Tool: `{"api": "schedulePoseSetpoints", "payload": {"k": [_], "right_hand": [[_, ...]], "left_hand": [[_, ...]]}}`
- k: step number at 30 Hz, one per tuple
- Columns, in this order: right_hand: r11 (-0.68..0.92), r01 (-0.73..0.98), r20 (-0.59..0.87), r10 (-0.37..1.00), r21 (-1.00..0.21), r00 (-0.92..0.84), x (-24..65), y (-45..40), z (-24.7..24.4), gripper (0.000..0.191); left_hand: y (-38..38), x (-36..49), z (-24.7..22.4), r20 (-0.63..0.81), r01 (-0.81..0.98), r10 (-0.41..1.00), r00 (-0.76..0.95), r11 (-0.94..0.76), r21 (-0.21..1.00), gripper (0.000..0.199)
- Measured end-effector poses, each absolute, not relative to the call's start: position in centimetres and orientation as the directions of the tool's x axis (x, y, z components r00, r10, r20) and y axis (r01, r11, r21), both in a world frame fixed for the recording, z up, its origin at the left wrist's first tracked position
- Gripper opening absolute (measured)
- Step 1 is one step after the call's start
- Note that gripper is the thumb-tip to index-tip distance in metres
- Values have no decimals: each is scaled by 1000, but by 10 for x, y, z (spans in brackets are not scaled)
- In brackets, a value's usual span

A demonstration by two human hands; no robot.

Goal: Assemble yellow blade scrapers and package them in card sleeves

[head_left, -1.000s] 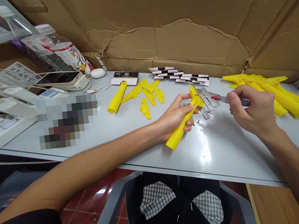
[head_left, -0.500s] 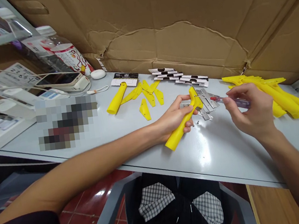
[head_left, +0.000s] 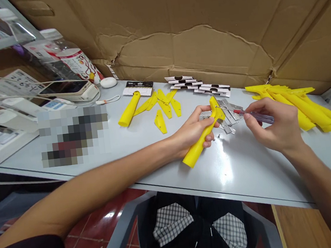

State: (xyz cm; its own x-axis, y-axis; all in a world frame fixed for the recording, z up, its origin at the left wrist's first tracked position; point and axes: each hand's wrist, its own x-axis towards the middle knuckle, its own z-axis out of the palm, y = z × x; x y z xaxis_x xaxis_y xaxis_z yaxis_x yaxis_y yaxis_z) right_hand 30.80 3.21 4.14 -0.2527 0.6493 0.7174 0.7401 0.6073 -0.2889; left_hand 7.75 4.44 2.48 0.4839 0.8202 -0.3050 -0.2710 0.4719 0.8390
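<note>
Yellow scraper handle (head_left: 199, 146) clamped in left hand (head_left: 192, 131), screwdriver (head_left: 256, 116) pinched in right hand (head_left: 273, 125), plastic bottle (head_left: 66, 57) behind

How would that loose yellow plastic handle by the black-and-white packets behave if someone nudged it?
The yellow plastic handle looks rounded along its length, so it would probably roll when pushed across the smooth table. Being moulded plastic, it is likely light and stiff rather than floppy. Its thicker lower end may make it roll in a curve.

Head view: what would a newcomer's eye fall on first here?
The yellow scraper gripped in the left hand at centre stands out first. The right hand pinches a slim screwdriver beside it, and more yellow scraper handles lie heaped at the right end of the table.
</note>
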Motion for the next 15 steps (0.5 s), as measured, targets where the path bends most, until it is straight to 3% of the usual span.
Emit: {"api": "schedulePoseSetpoints", "payload": {"k": [6, 13, 15], "right_hand": [[628, 735, 736, 619, -254, -275, 308, 34, 41, 11], [612, 721, 747, 634, -325, -202, 310, 34, 38, 2], [602, 732, 733, 646, -317, -214, 310, 33, 39, 11]], "left_hand": [[46, 77, 22, -304, -280, 828, 471, 468, 838, 27], [47, 77, 21, -302, -283, 824, 480, 472, 835, 28], [46, 77, 22, -302, -280, 821, 485, 473, 835, 28]]}}
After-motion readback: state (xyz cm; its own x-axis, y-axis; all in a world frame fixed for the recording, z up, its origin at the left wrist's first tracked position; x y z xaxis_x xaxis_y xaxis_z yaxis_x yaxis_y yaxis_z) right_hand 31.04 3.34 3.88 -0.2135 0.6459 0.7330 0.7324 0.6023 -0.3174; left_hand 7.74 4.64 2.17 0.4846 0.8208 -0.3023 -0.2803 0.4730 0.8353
